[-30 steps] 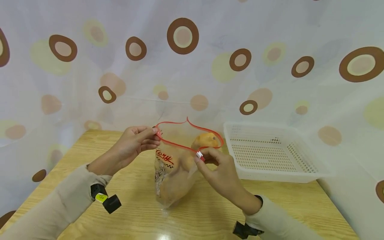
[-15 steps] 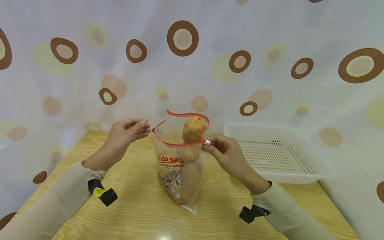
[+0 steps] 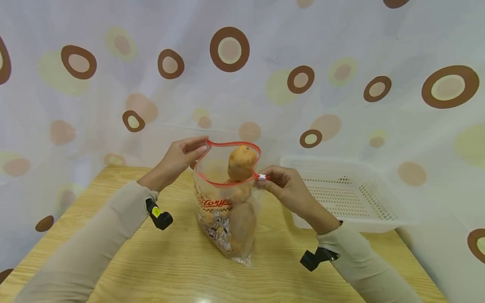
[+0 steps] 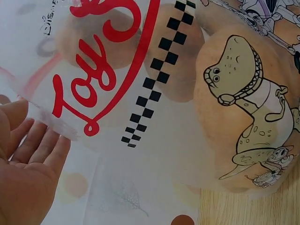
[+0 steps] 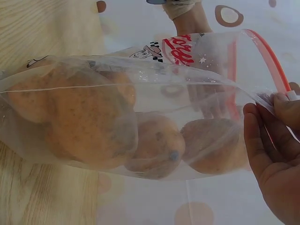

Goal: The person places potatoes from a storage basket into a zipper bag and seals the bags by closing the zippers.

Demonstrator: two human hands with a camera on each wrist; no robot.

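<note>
A clear zip bag (image 3: 216, 183) with a red zip rim and printed cartoon figures stands upright, its mouth wide apart. Inside are several rounded, speckled yellow-brown pieces of produce (image 5: 89, 117), the topmost piece (image 3: 241, 162) reaching up to the mouth. My left hand (image 3: 178, 158) pinches the far left corner of the rim between thumb and fingers. At the right end, my right hand (image 3: 289, 187) pinches the rim by the white slider (image 3: 262, 177). In the left wrist view, the thumb and fingertips meet the bag's upper edge beside the red lettering (image 4: 96, 70).
A white perforated plastic basket (image 3: 341, 221) stands on the wooden table (image 3: 151, 261) behind and right of the right hand. A pale curtain (image 3: 265, 33) with brown rings hangs behind the table.
The left hand let go of the rim at the left, then moved right and up to the far left corner. The right hand drew the slider end rightward, and the bag turned and stood up straighter.
</note>
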